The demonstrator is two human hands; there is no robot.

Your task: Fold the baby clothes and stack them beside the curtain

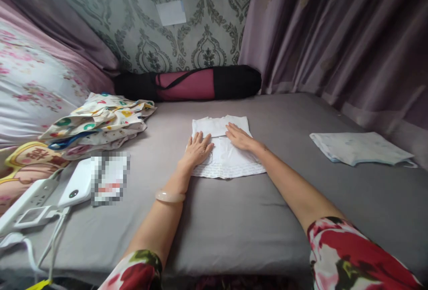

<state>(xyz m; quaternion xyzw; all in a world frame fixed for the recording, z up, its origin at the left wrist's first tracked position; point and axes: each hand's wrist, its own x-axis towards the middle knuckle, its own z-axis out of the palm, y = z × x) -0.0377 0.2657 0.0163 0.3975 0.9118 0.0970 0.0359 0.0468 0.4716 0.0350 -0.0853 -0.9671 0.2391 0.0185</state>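
A small white garment (224, 158) lies partly folded on the grey bed sheet, its upper part turned over toward me and a band of faint print along its near edge. My left hand (198, 148) rests flat on its left side with the fingers spread. On the right side of the cloth, my right hand (239, 138) lies palm down, fingers stretched out over the fold. Neither hand grips anything. Parts of the cloth under both palms are hidden.
Another folded pale cloth (361, 148) lies at the right. At the left are a pile of patterned clothes (103, 122), a white power bank (78, 183), a power strip (31, 200) and cables. A long black and maroon bag (187, 84) lies along the wall.
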